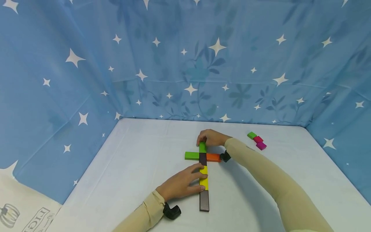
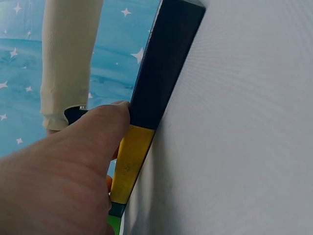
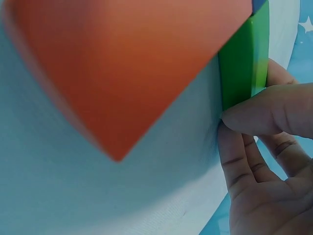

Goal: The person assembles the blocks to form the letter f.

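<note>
Flat blocks lie end to end in a line on the white table. A dark block (image 1: 204,201) is nearest, then yellow block (image 1: 204,183), a second dark block (image 1: 203,158) and a green block (image 1: 202,148) at the far end. A longer green block (image 1: 192,156) and an orange block (image 1: 213,157) flank the second dark block. My left hand (image 1: 180,183) rests spread over the yellow part, its thumb (image 2: 115,115) against the line near the seam with the near dark block. My right hand (image 1: 212,138) pinches the far end of the green block (image 3: 239,63).
A small green block (image 1: 252,135), a red block (image 1: 258,139) and a magenta block (image 1: 261,146) lie in a slanting row at the back right of the white table (image 1: 139,145). Blue star-patterned cloth (image 1: 191,80) hangs behind the table and at its sides.
</note>
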`<state>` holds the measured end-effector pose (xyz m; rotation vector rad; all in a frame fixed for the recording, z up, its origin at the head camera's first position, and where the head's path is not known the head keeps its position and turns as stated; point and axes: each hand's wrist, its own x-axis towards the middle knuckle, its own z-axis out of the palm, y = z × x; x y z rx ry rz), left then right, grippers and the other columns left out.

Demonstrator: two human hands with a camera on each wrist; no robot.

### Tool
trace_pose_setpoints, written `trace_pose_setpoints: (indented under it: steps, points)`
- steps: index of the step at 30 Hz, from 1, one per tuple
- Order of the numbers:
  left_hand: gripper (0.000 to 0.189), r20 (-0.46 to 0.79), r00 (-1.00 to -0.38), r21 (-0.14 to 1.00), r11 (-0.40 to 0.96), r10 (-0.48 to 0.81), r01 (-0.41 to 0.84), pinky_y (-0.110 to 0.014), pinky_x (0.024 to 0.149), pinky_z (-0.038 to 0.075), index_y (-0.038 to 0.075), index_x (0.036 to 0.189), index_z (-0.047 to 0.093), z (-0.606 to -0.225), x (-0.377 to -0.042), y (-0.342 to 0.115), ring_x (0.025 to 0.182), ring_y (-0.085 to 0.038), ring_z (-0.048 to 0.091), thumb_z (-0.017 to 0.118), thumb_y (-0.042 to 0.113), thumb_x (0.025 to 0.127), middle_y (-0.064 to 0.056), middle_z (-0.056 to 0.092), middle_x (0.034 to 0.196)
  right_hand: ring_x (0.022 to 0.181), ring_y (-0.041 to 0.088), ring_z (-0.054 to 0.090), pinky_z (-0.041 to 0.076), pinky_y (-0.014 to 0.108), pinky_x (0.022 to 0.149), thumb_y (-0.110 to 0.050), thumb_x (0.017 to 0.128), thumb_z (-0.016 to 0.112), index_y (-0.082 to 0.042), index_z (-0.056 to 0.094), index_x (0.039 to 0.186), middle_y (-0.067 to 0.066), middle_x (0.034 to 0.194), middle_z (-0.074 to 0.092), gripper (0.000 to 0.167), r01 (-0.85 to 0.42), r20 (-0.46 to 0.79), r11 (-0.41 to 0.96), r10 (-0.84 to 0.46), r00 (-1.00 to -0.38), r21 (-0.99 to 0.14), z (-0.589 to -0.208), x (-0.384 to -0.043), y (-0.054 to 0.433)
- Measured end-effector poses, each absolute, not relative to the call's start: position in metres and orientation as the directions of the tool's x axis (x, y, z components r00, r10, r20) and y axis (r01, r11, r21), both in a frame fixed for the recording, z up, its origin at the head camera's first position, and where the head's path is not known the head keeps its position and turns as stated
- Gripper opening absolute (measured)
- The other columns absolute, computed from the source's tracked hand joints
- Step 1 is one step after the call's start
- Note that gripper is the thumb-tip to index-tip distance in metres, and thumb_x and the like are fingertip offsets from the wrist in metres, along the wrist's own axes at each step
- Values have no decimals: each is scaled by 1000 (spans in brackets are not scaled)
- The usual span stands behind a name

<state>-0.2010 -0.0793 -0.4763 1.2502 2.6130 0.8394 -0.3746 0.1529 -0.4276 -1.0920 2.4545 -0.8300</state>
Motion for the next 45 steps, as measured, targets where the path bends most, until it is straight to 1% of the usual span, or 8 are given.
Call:
trace_pose_setpoints:
  steps: [6, 12, 17, 22, 28, 35, 40, 45]
  points:
    - [46, 118, -645, 532, 500, 755, 683, -35, 120, 41, 20, 149, 65, -475, -200, -74, 149, -21, 45, 65, 41, 109, -4, 43, 165, 95, 24, 61, 57, 41, 96, 23, 81, 65, 0, 82, 106, 8, 106, 71, 38, -564, -48, 545, -745, -666, -621, -427, -370, 160]
    - [46, 120, -638, 520, 499, 761, 693, -36, 119, 42, 21, 149, 66, -475, -201, -71, 149, -20, 45, 64, 43, 109, -3, 43, 165, 104, 26, 64, 58, 40, 98, 18, 85, 65, -4, 79, 125, 9, 115, 69, 48, -517, -104, 616, -696, -710, -594, -425, -366, 165]
    - [45, 126, -638, 507, 503, 760, 699, -38, 120, 42, 21, 148, 66, -476, -203, -72, 149, -21, 46, 63, 43, 109, -2, 44, 164, 119, 32, 63, 58, 43, 100, 11, 86, 63, -5, 70, 139, 13, 134, 66, 56, -456, -128, 663, -637, -760, -593, -417, -363, 171]
    - [45, 130, -642, 502, 508, 756, 700, -40, 120, 42, 21, 148, 66, -475, -204, -74, 148, -22, 46, 64, 43, 109, -3, 44, 164, 133, 37, 56, 51, 52, 110, 1, 91, 65, -6, 62, 149, 15, 149, 59, 59, -420, -123, 672, -604, -788, -610, -408, -359, 182]
    - [46, 118, -654, 518, 515, 747, 683, -42, 120, 41, 20, 148, 66, -473, -203, -74, 149, -22, 45, 64, 44, 109, -2, 44, 164, 139, 39, 50, 44, 60, 115, -12, 98, 74, -9, 57, 155, 15, 157, 51, 59, -366, -124, 686, -554, -823, -629, -404, -350, 200]
    - [47, 113, -660, 521, 521, 743, 676, -44, 120, 42, 21, 149, 66, -475, -201, -75, 149, -23, 45, 63, 46, 109, -2, 44, 164, 150, 43, 39, 36, 69, 117, -29, 97, 80, -12, 53, 159, 18, 164, 44, 70, -318, -138, 731, -489, -861, -604, -400, -330, 227]
    - [47, 111, -668, 522, 529, 736, 669, -43, 120, 42, 21, 148, 66, -475, -201, -76, 149, -22, 45, 64, 46, 109, -1, 43, 165, 152, 46, 36, 33, 69, 119, -31, 96, 83, -9, 49, 161, 21, 166, 41, 76, -306, -122, 739, -463, -878, -601, -395, -317, 250]
    - [48, 127, -659, 527, 512, 741, 678, -44, 120, 43, 20, 147, 67, -478, -200, -77, 149, -24, 46, 62, 48, 109, -2, 44, 164, 150, 49, 36, 34, 73, 116, -34, 97, 82, -10, 47, 162, 24, 164, 41, 78, -230, -165, 769, -399, -902, -596, -396, -306, 272]
